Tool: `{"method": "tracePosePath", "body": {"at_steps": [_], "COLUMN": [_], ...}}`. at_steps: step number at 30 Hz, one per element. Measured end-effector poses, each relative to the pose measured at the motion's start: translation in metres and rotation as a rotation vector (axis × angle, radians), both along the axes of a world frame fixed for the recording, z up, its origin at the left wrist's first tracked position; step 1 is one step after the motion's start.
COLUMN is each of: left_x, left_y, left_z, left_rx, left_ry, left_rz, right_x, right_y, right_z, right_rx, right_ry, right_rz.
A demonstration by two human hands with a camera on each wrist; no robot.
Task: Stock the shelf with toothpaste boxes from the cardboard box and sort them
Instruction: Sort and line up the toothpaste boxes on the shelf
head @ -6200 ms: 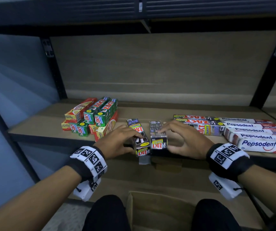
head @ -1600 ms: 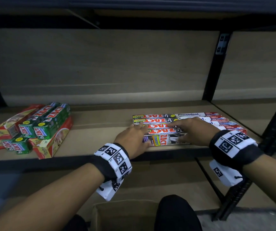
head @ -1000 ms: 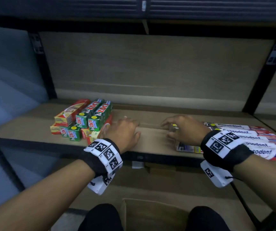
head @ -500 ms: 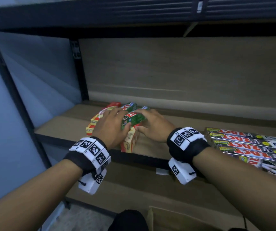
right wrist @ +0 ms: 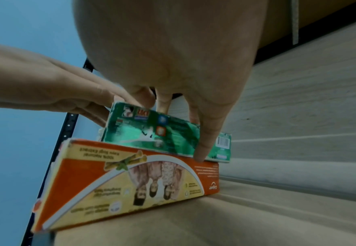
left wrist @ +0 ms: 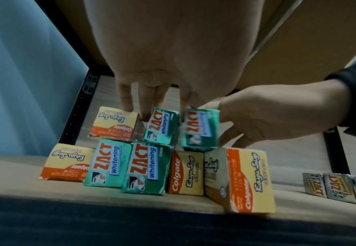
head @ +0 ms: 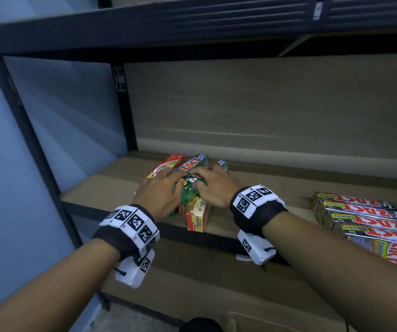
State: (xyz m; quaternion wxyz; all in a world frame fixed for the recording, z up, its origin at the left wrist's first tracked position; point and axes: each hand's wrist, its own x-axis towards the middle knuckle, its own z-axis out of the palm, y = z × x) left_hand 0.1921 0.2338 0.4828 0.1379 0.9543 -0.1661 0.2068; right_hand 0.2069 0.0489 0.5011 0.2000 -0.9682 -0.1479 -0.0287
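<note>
Item: mixed pile, L end of shelf (head: 101, 185).

Change: both hands are being shifted off the silver ZACT Smokers row (head: 370, 219) (worked a moment ago, now lying well apart to the R) and are being applied to the mixed pile. Sorting is judged to be moving on to the green/orange group; silver row is being treated as done.

Hands: left hand (head: 159, 195) is being laid over the pile top, fingers fairly straight and touching the upper boxes, nothing gripped. The upper green ZACT Whitening box (left wrist: 200, 129) is being pinched by the right hand (head: 214, 188), thumb on its R side, fingers over the top (a lift-off is judged likely).

Look: green carton w/ red ZACT lettering, slightly tilted, resting on an orange-yellow Colgate box (right wrist: 130, 181) standing on its long edge. Other green ZACT boxes (left wrist: 128, 164) and Colgate boxes (left wrist: 67, 163) are being left interleaved, unsorted, near the shelf front edge.
</note>
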Motion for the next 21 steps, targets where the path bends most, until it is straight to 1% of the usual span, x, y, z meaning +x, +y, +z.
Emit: {"method": "tracePosePath", "body": {"at_steps": [5, 9, 13, 15, 17, 21], "left_x": [0.0, -0.003, 0.002, 0.005, 0.008, 0.006], "left_y": [0.001, 0.002, -0.003, -0.005, -0.008, -0.012], "left_z": [-0.001, -0.007, -0.006, -0.006, -0.006, -0.009], "left_rx": [-0.04, -0.049, -0.086, -0.133, -0.185, -0.259], "left_ry": [0.025, 0.021, 0.017, 0.013, -0.004, -0.042], "left_rz": [0.029, -0.006, 0.038, 0.048, 0.032, 0.048], "right_x": [-0.002, -0.002, -0.006, -0.009, -0.011, -0.014], "right_y": [0.001, -0.002, -0.015, -0.025, -0.037, -0.065], "right_z": [0.002, 0.006, 0.019, 0.02, 0.014, 0.004], "right_rx": [0.15, 0.298, 0.354, 0.348, 0.396, 0.383], "right_ry": [-0.058, -0.039, 0.054, 0.178, 0.313, 0.325], "right_rz": [-0.056, -0.137, -0.254, -0.272, -0.302, -0.358]}}
